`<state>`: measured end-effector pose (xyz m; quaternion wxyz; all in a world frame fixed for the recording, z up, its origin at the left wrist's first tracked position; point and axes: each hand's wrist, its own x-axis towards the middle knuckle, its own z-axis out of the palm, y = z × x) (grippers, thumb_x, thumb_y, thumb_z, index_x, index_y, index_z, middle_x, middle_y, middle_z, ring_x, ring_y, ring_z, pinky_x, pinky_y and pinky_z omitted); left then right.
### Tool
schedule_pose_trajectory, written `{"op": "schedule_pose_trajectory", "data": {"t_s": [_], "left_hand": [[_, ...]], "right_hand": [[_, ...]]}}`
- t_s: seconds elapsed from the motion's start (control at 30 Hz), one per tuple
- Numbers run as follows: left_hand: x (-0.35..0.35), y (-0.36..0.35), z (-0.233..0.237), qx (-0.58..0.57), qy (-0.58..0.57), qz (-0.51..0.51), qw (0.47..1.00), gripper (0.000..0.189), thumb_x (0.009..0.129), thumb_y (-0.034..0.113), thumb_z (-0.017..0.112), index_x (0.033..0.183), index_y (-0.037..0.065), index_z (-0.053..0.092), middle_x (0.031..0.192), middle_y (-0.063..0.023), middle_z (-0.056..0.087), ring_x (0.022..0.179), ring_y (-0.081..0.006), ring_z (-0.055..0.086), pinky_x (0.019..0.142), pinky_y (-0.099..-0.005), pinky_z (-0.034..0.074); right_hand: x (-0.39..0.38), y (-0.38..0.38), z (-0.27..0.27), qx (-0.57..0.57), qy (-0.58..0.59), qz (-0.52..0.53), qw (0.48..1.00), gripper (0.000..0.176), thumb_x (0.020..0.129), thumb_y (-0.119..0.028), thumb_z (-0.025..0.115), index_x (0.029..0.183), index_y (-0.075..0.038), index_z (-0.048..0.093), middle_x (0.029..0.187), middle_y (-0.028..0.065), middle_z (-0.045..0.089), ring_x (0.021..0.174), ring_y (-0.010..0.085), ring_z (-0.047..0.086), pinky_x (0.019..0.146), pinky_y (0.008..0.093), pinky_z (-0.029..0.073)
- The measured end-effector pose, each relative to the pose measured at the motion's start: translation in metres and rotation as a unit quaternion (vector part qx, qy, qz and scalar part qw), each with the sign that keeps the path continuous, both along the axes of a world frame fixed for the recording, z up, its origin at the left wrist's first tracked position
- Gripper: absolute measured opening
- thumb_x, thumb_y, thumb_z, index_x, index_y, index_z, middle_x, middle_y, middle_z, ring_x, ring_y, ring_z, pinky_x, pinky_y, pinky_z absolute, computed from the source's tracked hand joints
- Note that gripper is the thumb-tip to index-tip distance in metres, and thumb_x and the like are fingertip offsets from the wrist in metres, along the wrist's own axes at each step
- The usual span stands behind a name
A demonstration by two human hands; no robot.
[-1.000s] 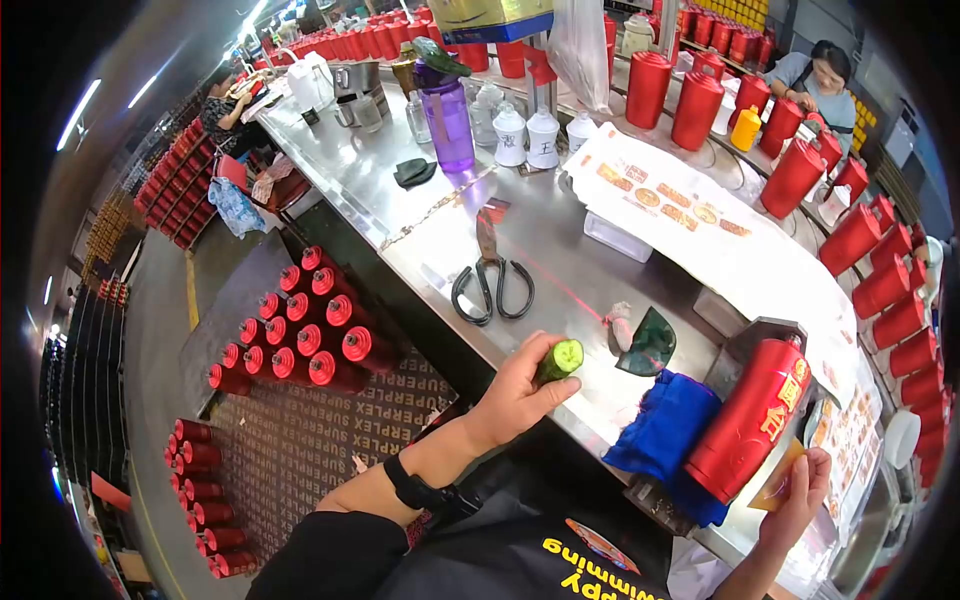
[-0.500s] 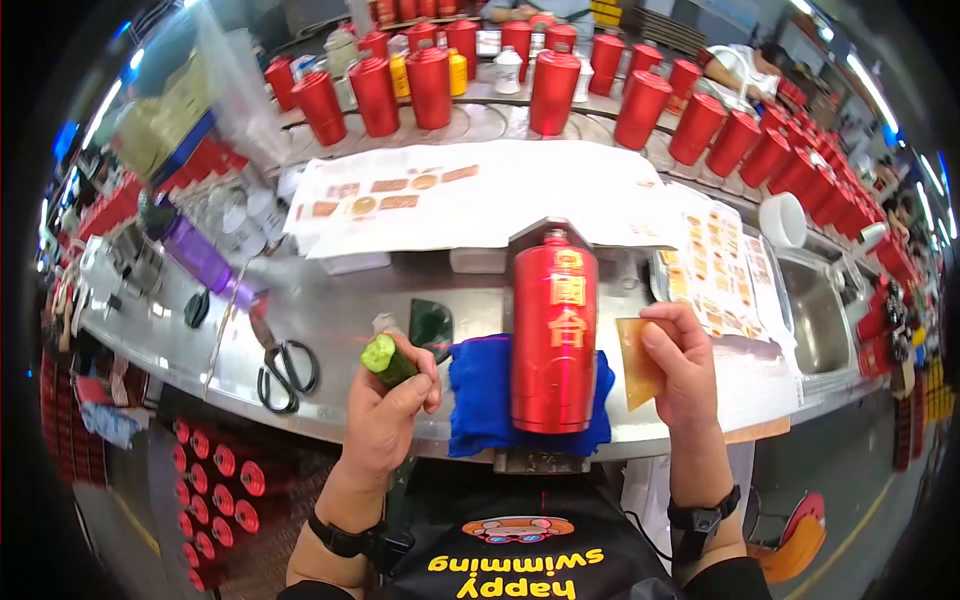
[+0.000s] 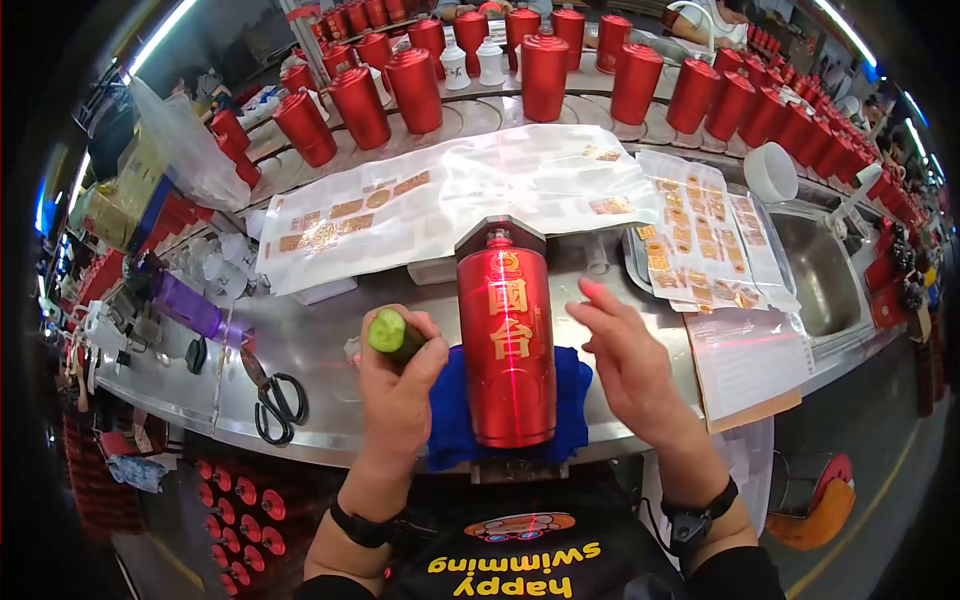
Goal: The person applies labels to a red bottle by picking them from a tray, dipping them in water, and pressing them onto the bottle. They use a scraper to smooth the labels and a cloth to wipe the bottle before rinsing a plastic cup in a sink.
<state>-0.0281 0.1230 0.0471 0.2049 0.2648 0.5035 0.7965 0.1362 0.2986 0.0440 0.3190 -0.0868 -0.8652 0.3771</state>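
Observation:
My left hand [image 3: 400, 385] is closed around a piece of cucumber [image 3: 387, 331], its pale cut end facing up. To the right of it a red bottle [image 3: 506, 385] with gold characters lies on a blue cloth [image 3: 572, 400], its neck in a dark angular holder [image 3: 475, 238]. A red laser line runs down the bottle. My right hand [image 3: 632, 375] is just right of the bottle, apart from it. Its fingers are stretched out, and I see nothing in them.
Behind the bottle lies a white sheet with gold stickers [image 3: 440, 205]; another sticker sheet [image 3: 700, 235] sits at the right by a sink [image 3: 825, 275]. Black scissors [image 3: 275, 405] and a purple bottle [image 3: 185, 303] lie left. Red bottles [image 3: 545, 80] line the conveyor at the back.
The amber flat scraper is gone from my right hand, which has opened and come nearer the bottle. My left hand still grips the cucumber. The whole view has shifted a little.

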Motion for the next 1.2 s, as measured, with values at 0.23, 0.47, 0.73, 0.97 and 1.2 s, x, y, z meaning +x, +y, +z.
{"op": "schedule_pose_trajectory", "data": {"t_s": [0.23, 0.47, 0.73, 0.97, 1.2], "left_hand": [[0.005, 0.008, 0.01, -0.018, 0.024, 0.003, 1.0, 0.032, 0.085, -0.002, 0.062, 0.11, 0.007, 0.045, 0.097, -0.0035, 0.052, 0.082, -0.0097, 0.05, 0.074, -0.0236, 0.043], [0.004, 0.023, 0.0, -0.11, 0.184, 0.049, 0.975, 0.048, 0.083, 0.016, 0.072, 0.117, 0.006, 0.04, 0.101, -0.0039, 0.048, 0.086, -0.0102, 0.048, 0.079, -0.0248, 0.043], [0.006, 0.03, 0.0, -0.235, 0.3, 0.109, 0.918, 0.071, 0.074, 0.037, 0.082, 0.116, 0.0, 0.037, 0.101, -0.0109, 0.05, 0.091, -0.0185, 0.053, 0.082, -0.0319, 0.046], [0.003, 0.03, 0.0, -0.227, 0.255, 0.089, 0.936, 0.072, 0.075, 0.037, 0.081, 0.117, -0.001, 0.037, 0.101, -0.0123, 0.053, 0.091, -0.0189, 0.055, 0.082, -0.0323, 0.046], [0.001, 0.028, -0.006, -0.196, 0.236, 0.065, 0.95, 0.07, 0.077, 0.037, 0.079, 0.118, -0.001, 0.037, 0.099, -0.0107, 0.055, 0.089, -0.017, 0.056, 0.081, -0.0307, 0.047]], "right_hand": [[-0.003, 0.001, -0.001, -0.062, 0.008, 0.001, 0.998, 0.049, 0.084, 0.012, 0.05, 0.128, -0.008, 0.055, 0.129, 0.0237, 0.051, 0.108, 0.0341, 0.058, 0.085, 0.0336, 0.049], [-0.006, -0.002, 0.0, -0.015, -0.02, 0.011, 1.0, 0.05, 0.085, 0.011, 0.049, 0.131, -0.007, 0.053, 0.131, 0.0207, 0.051, 0.113, 0.031, 0.056, 0.091, 0.0336, 0.047], [-0.007, 0.0, -0.004, 0.003, -0.006, 0.021, 1.0, 0.055, 0.082, 0.009, 0.052, 0.134, -0.008, 0.049, 0.127, 0.0247, 0.05, 0.112, 0.0389, 0.052, 0.095, 0.0414, 0.045], [-0.009, 0.0, -0.009, -0.009, 0.003, 0.038, 0.999, 0.053, 0.083, 0.008, 0.053, 0.134, -0.007, 0.049, 0.125, 0.0236, 0.052, 0.111, 0.0383, 0.053, 0.094, 0.0409, 0.045], [-0.007, 0.005, -0.006, -0.033, 0.003, 0.037, 0.999, 0.052, 0.084, 0.005, 0.055, 0.134, -0.007, 0.049, 0.125, 0.0235, 0.053, 0.11, 0.038, 0.053, 0.093, 0.0406, 0.046]]}}
